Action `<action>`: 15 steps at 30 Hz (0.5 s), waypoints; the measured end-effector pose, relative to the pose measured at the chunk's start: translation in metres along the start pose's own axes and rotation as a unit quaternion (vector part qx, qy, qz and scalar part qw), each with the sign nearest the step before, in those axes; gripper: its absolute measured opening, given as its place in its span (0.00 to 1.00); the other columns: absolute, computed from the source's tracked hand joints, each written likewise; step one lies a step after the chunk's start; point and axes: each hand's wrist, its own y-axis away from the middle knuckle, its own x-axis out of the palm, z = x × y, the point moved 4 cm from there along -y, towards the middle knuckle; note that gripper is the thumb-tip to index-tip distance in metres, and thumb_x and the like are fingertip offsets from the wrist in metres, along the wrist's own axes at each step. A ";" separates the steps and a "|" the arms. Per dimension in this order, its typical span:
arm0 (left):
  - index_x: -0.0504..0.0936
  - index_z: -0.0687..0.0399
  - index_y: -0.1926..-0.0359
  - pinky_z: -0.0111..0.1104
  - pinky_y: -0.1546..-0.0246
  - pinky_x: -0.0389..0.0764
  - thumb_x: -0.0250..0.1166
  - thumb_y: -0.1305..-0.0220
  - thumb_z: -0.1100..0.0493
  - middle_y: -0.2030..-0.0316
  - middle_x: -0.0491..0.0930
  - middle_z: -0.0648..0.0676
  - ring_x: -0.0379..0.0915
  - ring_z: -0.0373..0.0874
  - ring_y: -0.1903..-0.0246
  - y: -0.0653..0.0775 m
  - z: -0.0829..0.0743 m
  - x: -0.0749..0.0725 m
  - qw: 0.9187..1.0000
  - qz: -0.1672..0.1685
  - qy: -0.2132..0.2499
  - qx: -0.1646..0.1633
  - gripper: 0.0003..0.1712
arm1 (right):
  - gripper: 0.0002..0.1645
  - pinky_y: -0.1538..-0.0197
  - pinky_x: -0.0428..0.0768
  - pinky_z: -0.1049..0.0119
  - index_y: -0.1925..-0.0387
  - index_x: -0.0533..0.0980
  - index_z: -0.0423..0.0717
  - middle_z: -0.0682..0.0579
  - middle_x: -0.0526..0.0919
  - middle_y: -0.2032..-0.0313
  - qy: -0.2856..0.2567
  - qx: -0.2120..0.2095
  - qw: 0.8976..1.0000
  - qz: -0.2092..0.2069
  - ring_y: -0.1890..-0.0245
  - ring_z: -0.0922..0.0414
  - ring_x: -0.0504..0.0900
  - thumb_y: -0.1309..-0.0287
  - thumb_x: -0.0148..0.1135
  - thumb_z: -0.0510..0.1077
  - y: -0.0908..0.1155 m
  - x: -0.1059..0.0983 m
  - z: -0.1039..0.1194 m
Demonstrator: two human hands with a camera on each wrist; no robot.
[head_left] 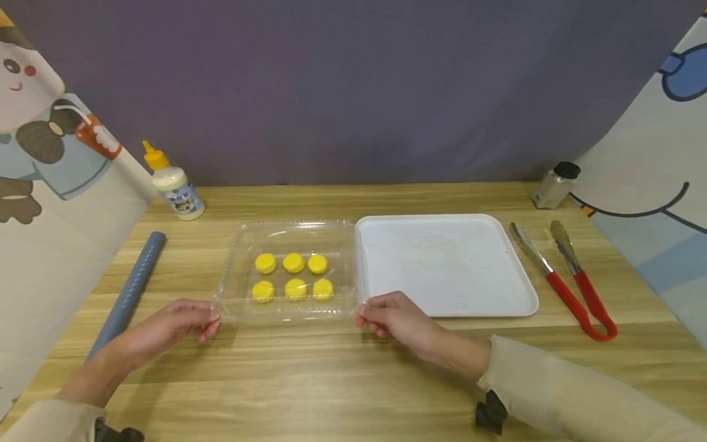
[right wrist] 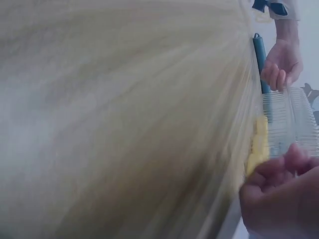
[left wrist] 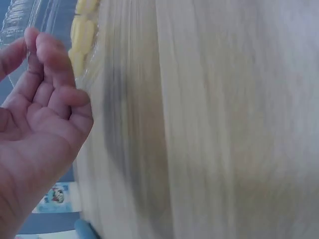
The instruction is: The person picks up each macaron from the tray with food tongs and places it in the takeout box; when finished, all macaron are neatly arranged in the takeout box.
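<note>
A clear plastic container (head_left: 284, 228) lies left of the table's middle, with several round yellow pieces (head_left: 293, 263) in two rows under its clear plastic. My left hand (head_left: 179, 319) pinches its front left corner between thumb and fingertips. At the front right corner, my right hand (head_left: 400, 322) pinches the edge the same way. The left wrist view shows the left hand (left wrist: 47, 109) with its lower fingers curled beside the yellow pieces (left wrist: 82, 37). Both hands appear along the container's edge in the right wrist view; whether the lid is fully closed I cannot tell.
A white tray (head_left: 442, 270) touches or nearly touches the container's right side. Red-handled tongs (head_left: 585, 301) and a black-capped jar (head_left: 555, 186) are farther right. On the left are a grey-blue rolling pin (head_left: 132, 288) and a yellow-capped squeeze bottle (head_left: 178, 190).
</note>
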 end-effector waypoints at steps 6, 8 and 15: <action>0.76 0.68 0.52 0.33 0.61 0.81 0.35 0.16 0.60 0.60 0.80 0.53 0.75 0.40 0.63 0.003 -0.004 0.002 0.999 0.042 0.003 -0.032 0.23 | 0.25 0.73 0.74 0.72 0.57 0.78 0.27 0.54 0.74 0.78 0.033 0.001 0.998 0.047 0.77 0.60 0.73 0.22 0.50 0.48 0.004 -0.008 -0.001; 0.75 0.74 0.48 0.33 0.59 0.83 0.35 0.16 0.59 0.57 0.81 0.56 0.78 0.42 0.61 0.004 -0.007 0.001 0.998 0.044 -0.021 -0.039 0.25 | 0.26 0.72 0.76 0.70 0.55 0.78 0.29 0.52 0.76 0.76 0.051 -0.004 0.998 0.042 0.76 0.59 0.75 0.22 0.49 0.51 0.006 -0.015 -0.001; 0.75 0.71 0.41 0.38 0.61 0.81 0.42 0.17 0.54 0.58 0.81 0.56 0.78 0.50 0.58 0.006 -0.031 -0.021 0.962 -0.077 -0.225 -0.133 0.24 | 0.14 0.70 0.77 0.67 0.55 0.80 0.34 0.50 0.79 0.73 0.183 -0.066 0.980 -0.033 0.71 0.56 0.76 0.26 0.57 0.42 0.009 -0.057 0.011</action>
